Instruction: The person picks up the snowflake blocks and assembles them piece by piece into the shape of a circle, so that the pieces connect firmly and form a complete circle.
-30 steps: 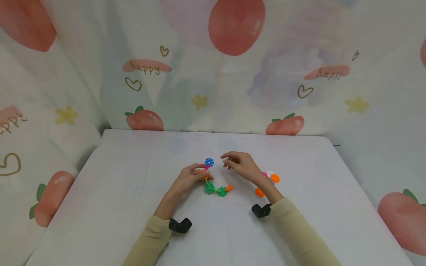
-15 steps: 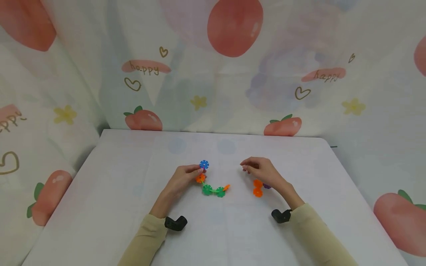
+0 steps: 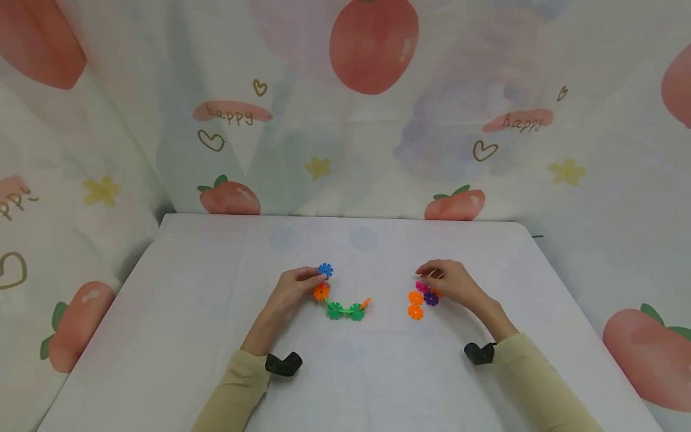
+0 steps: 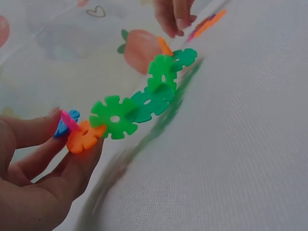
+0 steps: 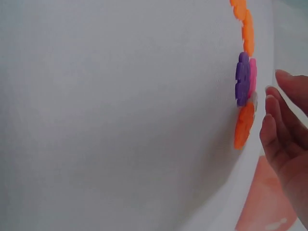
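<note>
My left hand pinches one end of a chain of notched plastic snowflake discs, near the blue disc and the pink disc. From there the chain runs through an orange disc and several green discs to a tilted orange disc at its far end. My right hand hovers over a loose group of discs, fingers loosely bent, thumb apart and nothing visible between them. In that group lie a purple disc, a pink disc and several orange discs.
A white cloth covers the table. Patterned fabric hangs behind it and at the sides. A black wrist camera sits at the left cuff, and another black camera at the right cuff.
My right hand has moved right, away from the chain, to above the loose discs. My left hand has shifted slightly left with the chain, still gripping it near the blue end.
</note>
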Demonstrator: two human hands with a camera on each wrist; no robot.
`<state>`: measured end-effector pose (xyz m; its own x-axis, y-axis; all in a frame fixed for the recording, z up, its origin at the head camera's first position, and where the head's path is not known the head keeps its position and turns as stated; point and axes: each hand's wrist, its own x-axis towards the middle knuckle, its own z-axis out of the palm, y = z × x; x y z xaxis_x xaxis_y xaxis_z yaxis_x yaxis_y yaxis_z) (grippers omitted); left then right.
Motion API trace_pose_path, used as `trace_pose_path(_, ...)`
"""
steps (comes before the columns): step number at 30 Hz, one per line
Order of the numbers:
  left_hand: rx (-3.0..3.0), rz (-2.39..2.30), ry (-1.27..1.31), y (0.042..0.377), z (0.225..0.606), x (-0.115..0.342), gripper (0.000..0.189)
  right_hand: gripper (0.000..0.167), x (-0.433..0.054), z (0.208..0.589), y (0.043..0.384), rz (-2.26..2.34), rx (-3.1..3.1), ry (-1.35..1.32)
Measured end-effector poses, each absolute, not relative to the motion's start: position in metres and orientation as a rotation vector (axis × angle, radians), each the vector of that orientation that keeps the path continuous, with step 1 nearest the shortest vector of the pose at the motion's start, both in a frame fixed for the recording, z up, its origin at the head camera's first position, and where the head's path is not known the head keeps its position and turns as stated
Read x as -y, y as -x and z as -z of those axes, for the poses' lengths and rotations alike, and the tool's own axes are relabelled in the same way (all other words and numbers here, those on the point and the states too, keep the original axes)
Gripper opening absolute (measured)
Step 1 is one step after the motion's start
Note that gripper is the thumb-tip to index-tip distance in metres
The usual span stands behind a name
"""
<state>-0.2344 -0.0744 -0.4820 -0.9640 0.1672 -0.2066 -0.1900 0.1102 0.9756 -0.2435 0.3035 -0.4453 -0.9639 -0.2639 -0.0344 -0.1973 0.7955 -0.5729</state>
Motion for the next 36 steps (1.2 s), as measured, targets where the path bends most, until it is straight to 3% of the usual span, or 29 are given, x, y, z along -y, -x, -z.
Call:
trace_pose_path(24,-1.917,-2.115,0.170,0.237,0.485,0.076,0.029,0.030,-0.336,0.443,0.236,0.768,-2.823,0.209)
trace_pose_path(36,-1.897,-2.131,0.153,0.238,0.487,0.076,0.028,0.024,-0.335,0.449,0.235,0.829,-2.882,0.241)
